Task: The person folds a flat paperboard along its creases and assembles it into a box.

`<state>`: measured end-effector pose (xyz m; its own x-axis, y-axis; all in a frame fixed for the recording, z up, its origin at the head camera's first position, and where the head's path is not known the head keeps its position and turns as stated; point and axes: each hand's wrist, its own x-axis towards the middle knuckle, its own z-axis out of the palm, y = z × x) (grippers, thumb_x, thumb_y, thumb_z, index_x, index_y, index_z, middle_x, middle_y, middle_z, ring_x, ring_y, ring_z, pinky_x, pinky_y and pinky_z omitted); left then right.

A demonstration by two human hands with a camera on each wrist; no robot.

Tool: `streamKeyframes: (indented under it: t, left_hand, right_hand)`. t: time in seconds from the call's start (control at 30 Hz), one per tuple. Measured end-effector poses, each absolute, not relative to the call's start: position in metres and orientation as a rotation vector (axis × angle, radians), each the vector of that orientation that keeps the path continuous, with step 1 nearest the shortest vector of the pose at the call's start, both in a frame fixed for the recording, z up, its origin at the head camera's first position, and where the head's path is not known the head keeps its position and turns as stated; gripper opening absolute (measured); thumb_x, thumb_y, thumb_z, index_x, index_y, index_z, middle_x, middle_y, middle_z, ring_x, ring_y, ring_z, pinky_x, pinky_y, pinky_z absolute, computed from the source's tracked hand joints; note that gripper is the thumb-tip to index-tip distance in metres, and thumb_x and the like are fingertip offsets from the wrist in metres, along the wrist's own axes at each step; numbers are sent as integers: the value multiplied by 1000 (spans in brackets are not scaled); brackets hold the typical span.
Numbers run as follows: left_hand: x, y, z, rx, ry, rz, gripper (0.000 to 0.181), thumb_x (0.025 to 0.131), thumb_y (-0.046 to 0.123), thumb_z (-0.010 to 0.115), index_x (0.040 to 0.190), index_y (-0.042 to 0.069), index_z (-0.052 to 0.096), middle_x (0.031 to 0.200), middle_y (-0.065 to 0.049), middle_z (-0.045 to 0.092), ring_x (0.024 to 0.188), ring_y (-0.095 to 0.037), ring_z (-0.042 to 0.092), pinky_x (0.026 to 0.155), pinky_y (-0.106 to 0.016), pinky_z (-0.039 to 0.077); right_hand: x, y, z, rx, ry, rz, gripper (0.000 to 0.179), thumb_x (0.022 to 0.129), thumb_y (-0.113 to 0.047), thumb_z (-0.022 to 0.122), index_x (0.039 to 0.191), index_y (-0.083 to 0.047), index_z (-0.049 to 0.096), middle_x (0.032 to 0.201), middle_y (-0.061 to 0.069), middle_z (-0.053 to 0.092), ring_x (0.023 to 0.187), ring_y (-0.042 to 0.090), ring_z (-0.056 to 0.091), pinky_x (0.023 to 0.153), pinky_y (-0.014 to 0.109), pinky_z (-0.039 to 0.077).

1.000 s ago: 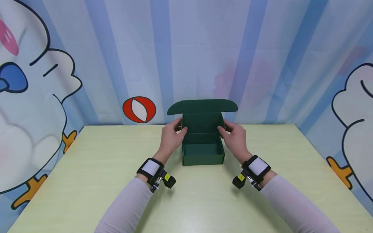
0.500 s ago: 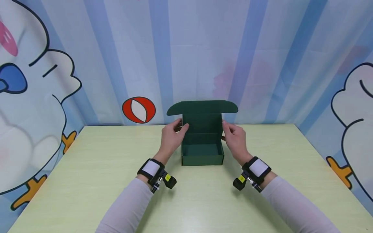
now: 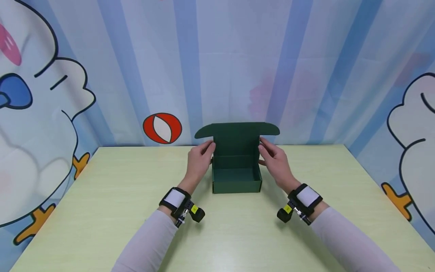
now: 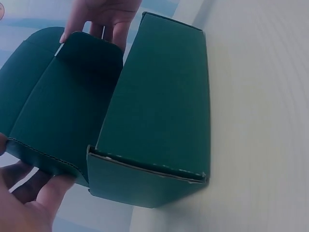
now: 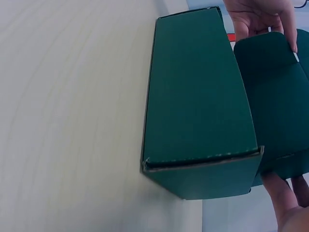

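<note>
A dark green cardboard box point(image 3: 236, 187) stands on the table with its lid point(image 3: 236, 146) raised at the back. The lid's front flap point(image 3: 238, 129) spreads out to rounded ends on both sides. My left hand point(image 3: 198, 161) holds the lid's left edge, with the thumb near the edge and fingers point(image 4: 52, 189) against the outside of the left side flap point(image 4: 41, 158). On the opposite edge my right hand point(image 3: 276, 166) grips the lid in the same way, its fingers point(image 5: 280, 193) outside the right side flap point(image 4: 89, 50). The visible inside of the box shows only bare green card.
The pale wooden table point(image 3: 119, 204) spreads around the box. Behind it hangs a blue striped curtain point(image 3: 231, 68) with a printed red and white ball point(image 3: 162, 128). Large white cartoon figures are printed on the left and right sides.
The lid has tipped and its top edge sits lower in view. My right thumb has shifted from the lid's inside face to its edge; the left thumb has drawn back slightly too.
</note>
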<state>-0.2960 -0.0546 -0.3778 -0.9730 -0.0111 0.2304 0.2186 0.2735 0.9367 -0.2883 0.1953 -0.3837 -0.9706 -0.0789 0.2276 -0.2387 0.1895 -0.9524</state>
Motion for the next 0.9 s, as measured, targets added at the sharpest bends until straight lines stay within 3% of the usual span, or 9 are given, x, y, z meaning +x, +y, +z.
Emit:
streamKeyframes:
  t: [0.27, 0.6, 0.73, 0.9]
  left_hand:
    - [-294, -63, -387, -288, -2315, -1866, 43, 102, 31, 55, 140, 11, 57, 139, -11, 61, 122, -29, 63, 91, -42, 57]
    - [-293, -78, -397, -429, -2379, -1941, 41, 100, 24, 58, 138, 8, 58, 139, -13, 60, 127, -28, 60, 102, -38, 52]
    - [-293, -84, -398, -523, -2402, -1867, 39, 98, 19, 61, 135, 5, 61, 137, -14, 62, 129, -29, 58, 105, -39, 50]
    - [-293, -93, -405, -762, -2385, -1819, 39, 93, 2, 65, 132, 4, 63, 138, -15, 61, 130, -29, 57, 103, -36, 51]
  right_hand:
    - [-290, 209, -393, 472, -2291, 1974, 57, 103, -29, 52, 153, -7, 36, 155, 18, 41, 140, 33, 46, 91, 26, 55]
    - [-289, 225, -399, 527, -2344, 2070, 55, 98, -27, 62, 145, -2, 47, 141, 11, 56, 115, 3, 63, 93, 21, 55]
    - [-290, 231, -400, 523, -2423, 2012, 55, 95, -28, 66, 143, -4, 51, 144, 9, 54, 121, 0, 58, 96, 17, 52]
    - [-288, 238, -404, 650, -2504, 1919, 45, 95, -21, 66, 138, -12, 58, 148, 7, 52, 134, 12, 51, 99, 18, 51]
